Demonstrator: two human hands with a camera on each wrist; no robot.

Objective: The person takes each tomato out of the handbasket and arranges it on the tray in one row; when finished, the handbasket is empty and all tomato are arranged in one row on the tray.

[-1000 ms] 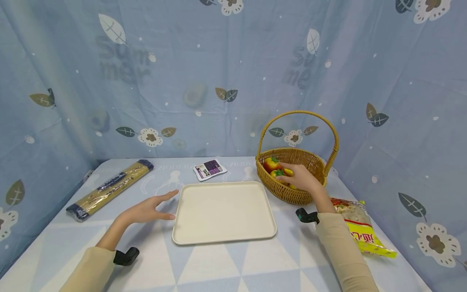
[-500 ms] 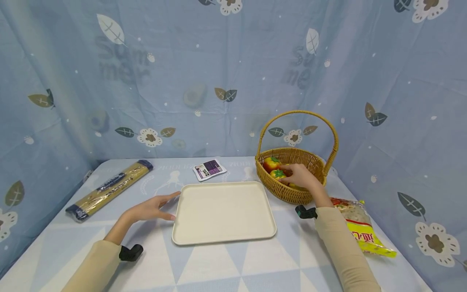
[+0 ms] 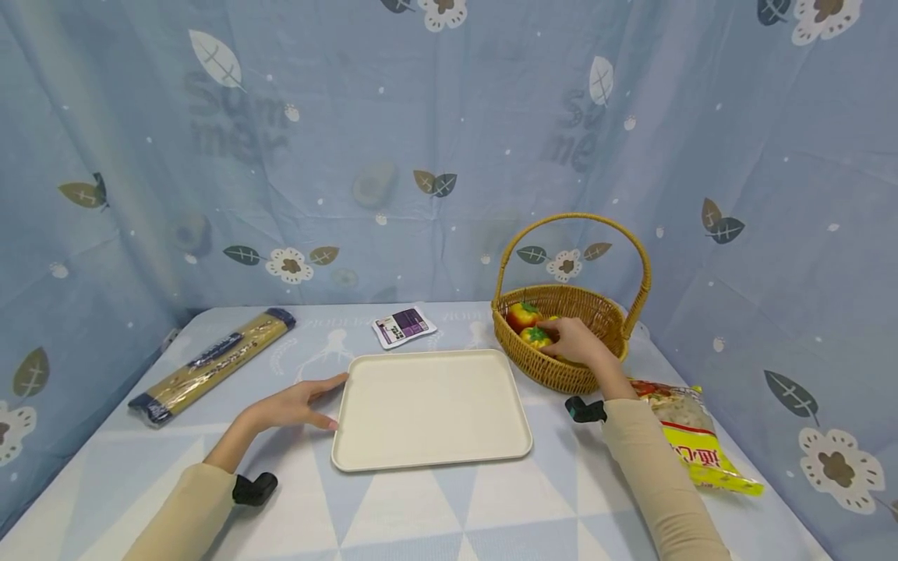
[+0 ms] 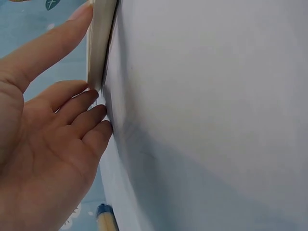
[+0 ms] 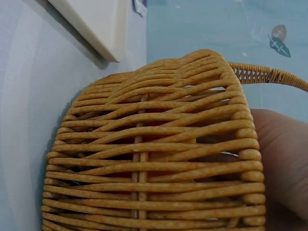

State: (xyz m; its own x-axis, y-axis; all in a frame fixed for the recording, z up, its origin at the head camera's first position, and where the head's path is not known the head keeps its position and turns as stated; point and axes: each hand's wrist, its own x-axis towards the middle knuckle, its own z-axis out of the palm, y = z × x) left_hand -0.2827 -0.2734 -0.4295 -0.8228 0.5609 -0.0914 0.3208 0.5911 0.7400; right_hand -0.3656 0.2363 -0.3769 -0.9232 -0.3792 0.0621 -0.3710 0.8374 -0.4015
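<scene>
A cream rectangular tray [image 3: 431, 409] lies on the table, its left edge by my left hand [image 3: 295, 405]. In the left wrist view, the thumb of the left hand [image 4: 53, 130] touches the tray's edge [image 4: 98, 48], with the other fingers loosely bent beside it. My right hand [image 3: 578, 343] reaches into a wicker basket [image 3: 554, 378] with a tall handle, thumb and fingers bent beside a red-yellow toy fruit or vegetable [image 3: 535, 336] with a green top. Another red one [image 3: 522, 315] sits behind it. The basket wall [image 5: 154, 159] hides the fingertips of the right hand [image 5: 284, 163].
A long pack of noodles [image 3: 213, 362] lies at the left, and a small white-and-purple packet [image 3: 404, 326] behind the tray. At the right, a yellow-and-red food bag [image 3: 694, 440] lies near the right forearm. A blue patterned curtain [image 3: 435, 156] surrounds the table.
My left hand has moved slightly right, up to the tray's left edge. The right hand has settled a little lower in the basket. The tray and basket stay in place.
</scene>
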